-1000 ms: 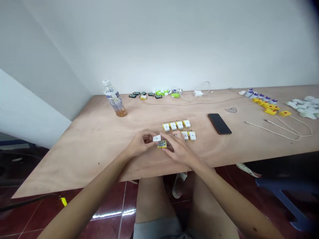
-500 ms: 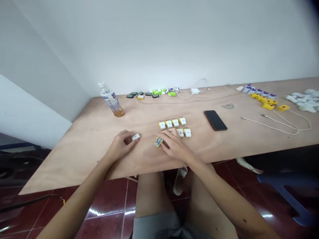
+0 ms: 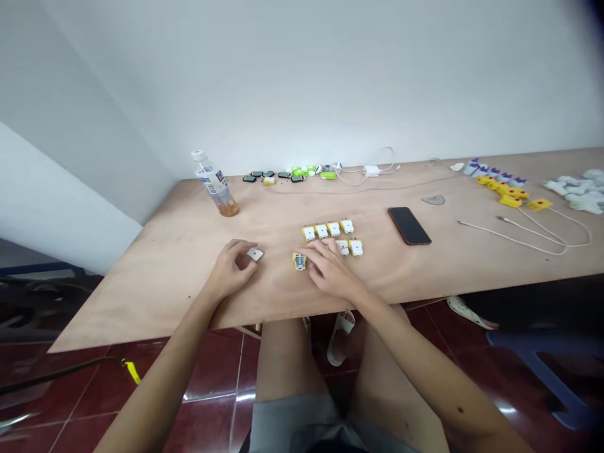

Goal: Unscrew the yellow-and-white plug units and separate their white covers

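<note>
Between the thumb and fingers of my left hand [image 3: 232, 269] is a small white square cover [image 3: 255, 254] with a dark dot, close above the wooden table. My right hand [image 3: 330, 269] reaches over a small yellow-and-white plug adapter housing [image 3: 299, 262] with its inside exposed. The index fingertip touches the housing's top edge, while the thumb stands apart from it. Just beyond are rows of white-and-yellow plug adapters [image 3: 334, 229] with prongs pointing away. My right fingers partly cover the nearer row.
A bottle [image 3: 217, 187] stands at the left. A phone [image 3: 409, 226] lies to the right. Along the wall are dark pieces [image 3: 257, 175], green-and-white parts [image 3: 304, 171] and a white charger with cable [image 3: 371, 171]. Yellow plugs [image 3: 511, 200] and cables [image 3: 533, 239] lie far right.
The adapter housing has turned upright in my view, and my right thumb has come away from it. The white cover in my left hand has tilted. The camera view has shifted slightly.
</note>
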`<state>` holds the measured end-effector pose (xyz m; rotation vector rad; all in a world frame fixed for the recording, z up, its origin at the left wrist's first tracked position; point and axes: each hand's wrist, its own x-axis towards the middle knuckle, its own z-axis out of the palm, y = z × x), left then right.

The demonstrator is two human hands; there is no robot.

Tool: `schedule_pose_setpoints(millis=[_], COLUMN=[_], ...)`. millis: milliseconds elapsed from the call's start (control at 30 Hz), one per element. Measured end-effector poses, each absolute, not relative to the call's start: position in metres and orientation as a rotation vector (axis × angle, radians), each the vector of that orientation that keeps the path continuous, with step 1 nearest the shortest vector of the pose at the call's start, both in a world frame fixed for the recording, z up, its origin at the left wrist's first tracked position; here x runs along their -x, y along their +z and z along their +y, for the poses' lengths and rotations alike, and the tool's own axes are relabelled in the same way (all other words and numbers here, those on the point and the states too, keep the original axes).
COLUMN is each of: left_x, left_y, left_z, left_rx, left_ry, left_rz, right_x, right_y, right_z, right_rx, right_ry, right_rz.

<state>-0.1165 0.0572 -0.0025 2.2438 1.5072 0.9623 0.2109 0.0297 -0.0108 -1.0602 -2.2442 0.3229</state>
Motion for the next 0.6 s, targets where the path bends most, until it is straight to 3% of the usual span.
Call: schedule_pose_setpoints(millis=[167, 600], left_x=[0.116, 0.126], left_y=[-0.003, 0.0], left_z=[0.057, 0.059], left_rx=[-2.142, -2.123], left_ry=[0.973, 0.904], left_rz=[1.645, 1.417], right_x=[-0.211, -0.212], right_y=[-0.006, -0.005], right_z=[0.027, 0.029], right_rx=[1.066, 1.06], right_ry=[0.369, 0.391], right_rz=[-2.256, -2.274])
